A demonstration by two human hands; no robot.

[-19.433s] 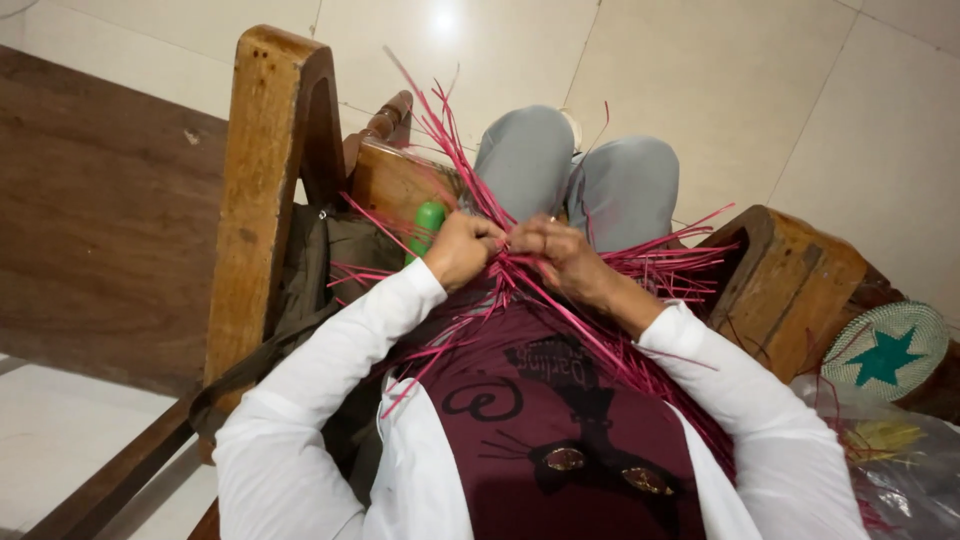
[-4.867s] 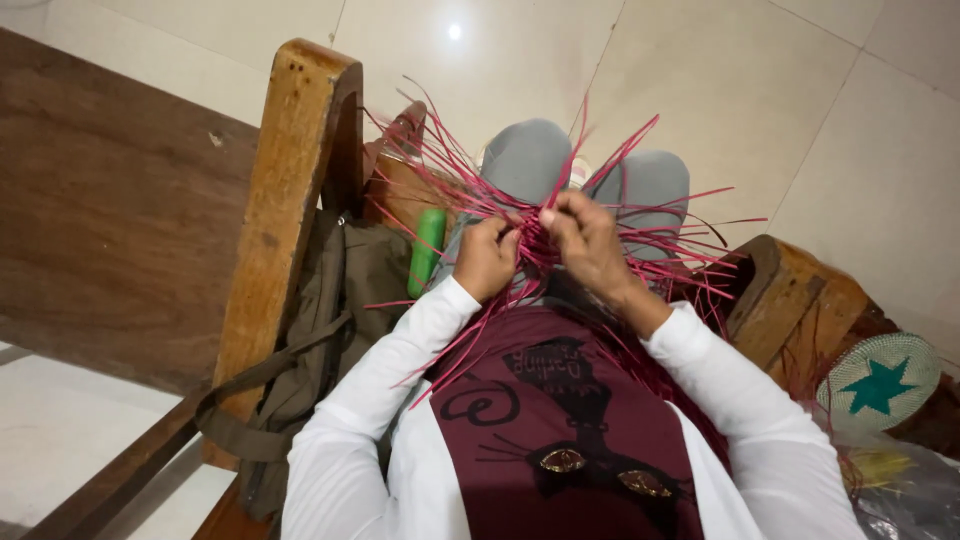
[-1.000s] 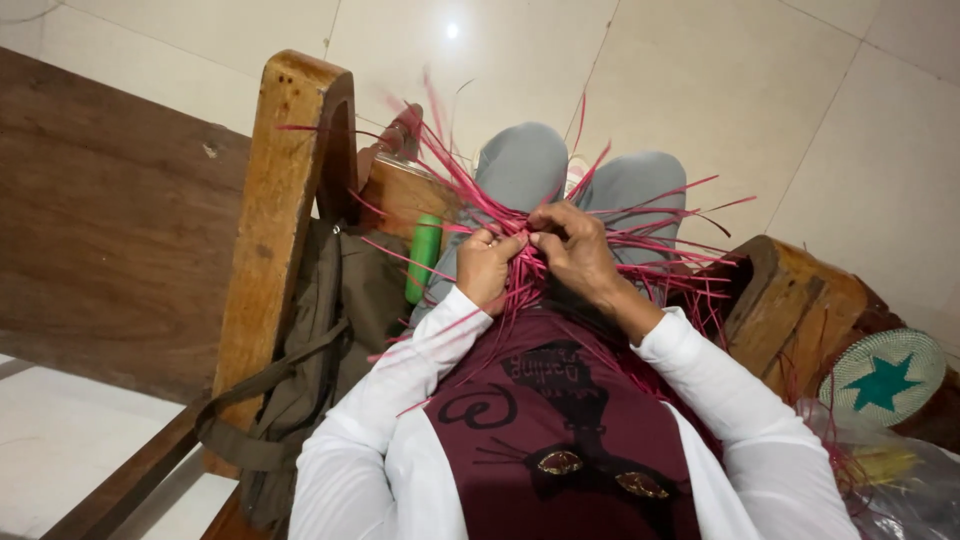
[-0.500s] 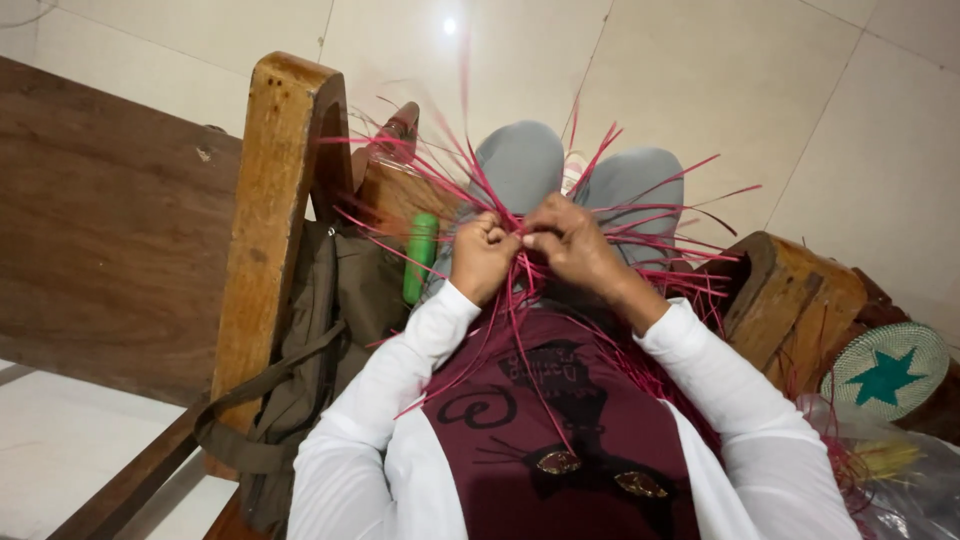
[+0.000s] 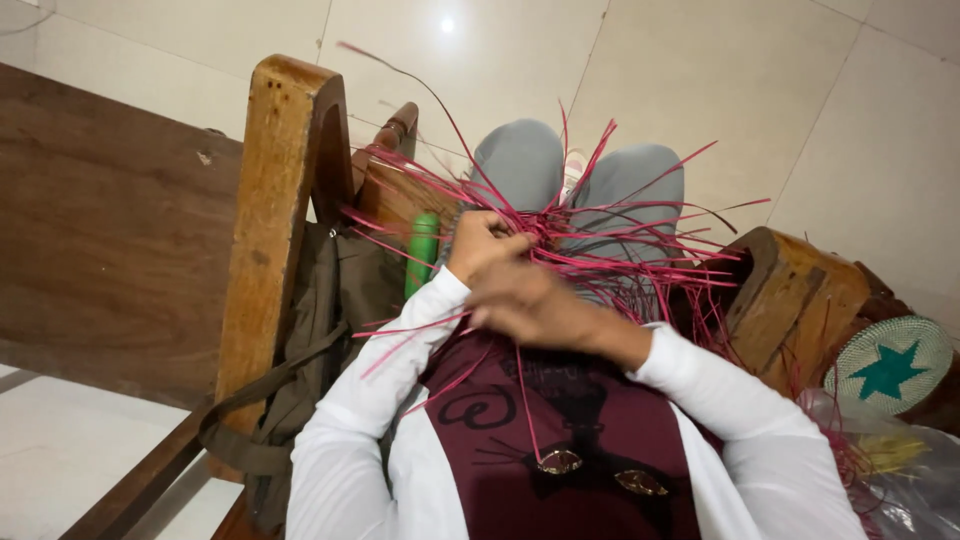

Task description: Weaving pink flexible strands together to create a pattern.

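Observation:
A bundle of thin pink-red weaving strands [image 5: 610, 250] fans out over my lap, above my grey-trousered knees. My left hand [image 5: 480, 243] is closed on the strands near the middle of the bundle. My right hand [image 5: 530, 300] lies just below and across it, motion-blurred, fingers pinching strands at the same spot. Loose strand ends stick out to all sides and hang down over my maroon top. What sits at the centre of the weave is hidden behind my hands.
I sit in a wooden chair; its armrest post [image 5: 275, 230] stands at my left, another armrest [image 5: 790, 295] at my right. An olive bag [image 5: 320, 330] and a green bottle [image 5: 422, 250] rest beside my left hip. A round woven piece with a teal star [image 5: 888, 365] lies at right.
My right hand has slid left and down, across below my left hand, pulling strands. The strand ends have shifted and spread further to the right.

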